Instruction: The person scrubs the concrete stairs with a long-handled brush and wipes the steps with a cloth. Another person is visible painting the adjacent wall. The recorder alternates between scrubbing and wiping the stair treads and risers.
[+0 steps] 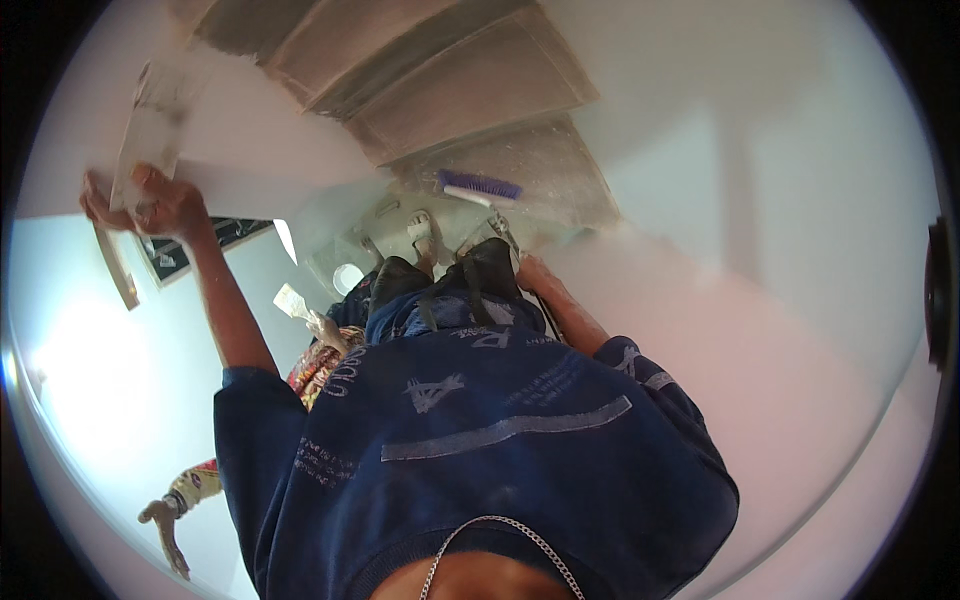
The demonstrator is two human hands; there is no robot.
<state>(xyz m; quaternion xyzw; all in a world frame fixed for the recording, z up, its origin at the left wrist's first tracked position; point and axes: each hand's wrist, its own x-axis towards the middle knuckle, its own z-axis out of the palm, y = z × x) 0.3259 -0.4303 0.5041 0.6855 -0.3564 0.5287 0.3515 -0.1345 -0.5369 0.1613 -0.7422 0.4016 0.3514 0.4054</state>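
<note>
My left hand (169, 206) is raised at the upper left, thumb and fingers closed around a long, flat, pale tool (150, 124) with grey smears, perhaps a plastering blade. A narrow beige strip (116, 270) shows below that hand; I cannot tell whether it belongs to the same tool. Low by my right leg, my right hand (536, 274) grips the handle of a broom. The broom's purple-bristled head (480, 185) is at the lowest stair step, and part of its handle is hidden behind my hand and shirt.
Dusty concrete steps (465, 94) rise ahead, between pale walls (675, 315). At my left a person in patterned clothing holds a flat, putty-coated blade or brush (291, 301); their other hand (166, 529) is stretched outward. A white round container (347, 279) stands nearby. A dark framed opening (199, 251) lies behind.
</note>
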